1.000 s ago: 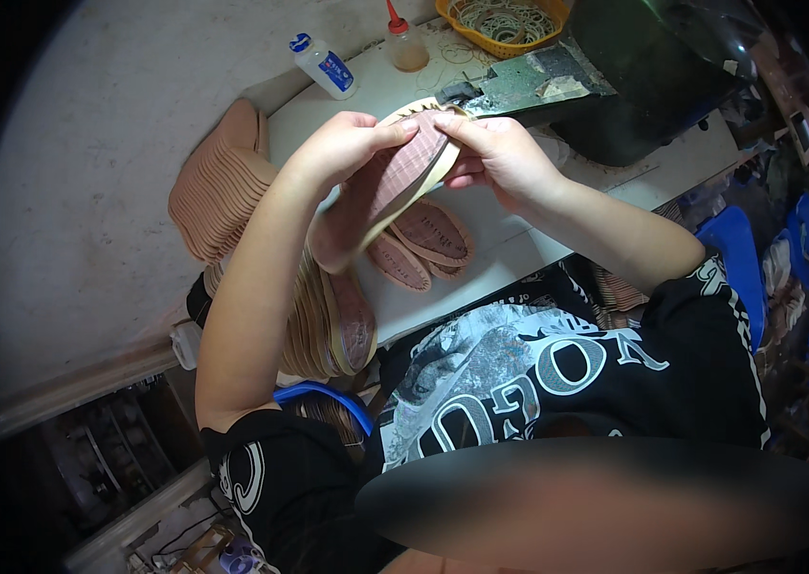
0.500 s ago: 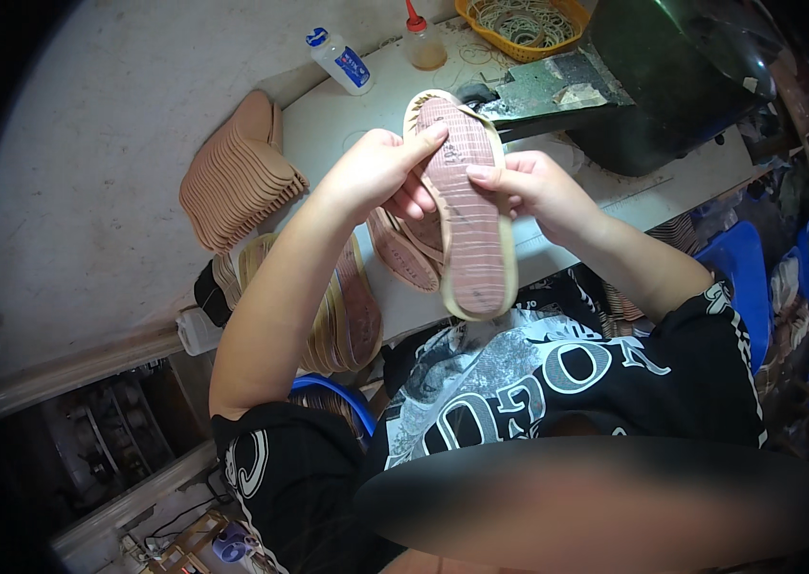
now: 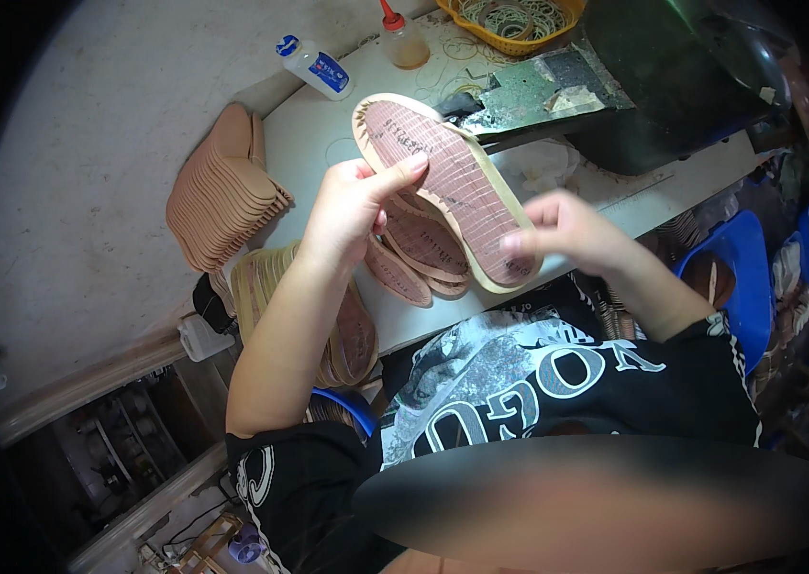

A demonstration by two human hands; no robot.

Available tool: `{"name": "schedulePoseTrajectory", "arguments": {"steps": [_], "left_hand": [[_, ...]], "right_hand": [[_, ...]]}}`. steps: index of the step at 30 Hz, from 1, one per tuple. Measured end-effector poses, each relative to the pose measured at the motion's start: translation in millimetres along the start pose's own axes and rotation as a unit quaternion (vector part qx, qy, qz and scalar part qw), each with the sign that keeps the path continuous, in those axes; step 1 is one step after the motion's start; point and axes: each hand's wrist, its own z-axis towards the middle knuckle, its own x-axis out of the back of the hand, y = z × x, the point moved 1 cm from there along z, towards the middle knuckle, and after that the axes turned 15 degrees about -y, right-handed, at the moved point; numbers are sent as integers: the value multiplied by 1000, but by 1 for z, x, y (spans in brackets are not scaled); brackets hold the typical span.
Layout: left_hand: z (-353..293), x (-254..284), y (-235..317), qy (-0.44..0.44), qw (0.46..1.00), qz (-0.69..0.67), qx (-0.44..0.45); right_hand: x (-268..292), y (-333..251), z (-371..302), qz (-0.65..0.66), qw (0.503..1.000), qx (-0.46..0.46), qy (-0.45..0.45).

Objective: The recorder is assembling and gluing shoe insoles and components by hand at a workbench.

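A seated person holds 1 shoe insole (image 3: 447, 191) up over a white workbench (image 3: 313, 134), its long axis slanting from upper left, at the far end, down to lower right, near the chest; the left hand (image 3: 352, 215) pinches the insole's left edge about midway, thumb laid flat across the ribbed pink face, while the right hand (image 3: 567, 230) closes its fingertips on the lower right end, so the piece spans the gap between both grips, the left hand set higher and nearer the far tip; the face is dull pink with fine cross ridges, bounded by a smooth cream rim, thin and slightly bowed; directly beneath it, several more pink insoles (image 3: 419, 253) lie overlapped on the bench; a fanned stack of tan soles (image 3: 222, 191) leans at the bench's left edge, another stack (image 3: 275, 287) below it; at the far edge stand a white bottle with a blue cap (image 3: 313, 65), an amber squeeze bottle with a red nozzle (image 3: 404, 38), and a yellow basket of rubber bands (image 3: 509, 19); a dark machine (image 3: 682, 86) fills the upper right.
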Motion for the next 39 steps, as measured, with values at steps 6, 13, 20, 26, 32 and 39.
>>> {"name": "schedulePoseTrajectory", "arguments": {"steps": [6,13,20,26,32,39], "left_hand": [[2,3,9,26,1000,12,-4],[20,27,17,23,998,20,50],[46,53,42,17,979,189,72],[79,93,48,144,898,402,-109],[91,60,78,-226,764,552,-245],[70,52,76,-311,900,305,-26]], "right_hand": [[-23,40,5,121,993,8,1],[-39,19,17,141,981,126,37],[-43,-5,45,193,959,179,105],[-43,-17,72,197,956,192,100],[-33,-21,77,169,958,196,120],[-29,-33,66,148,972,136,121]]}}
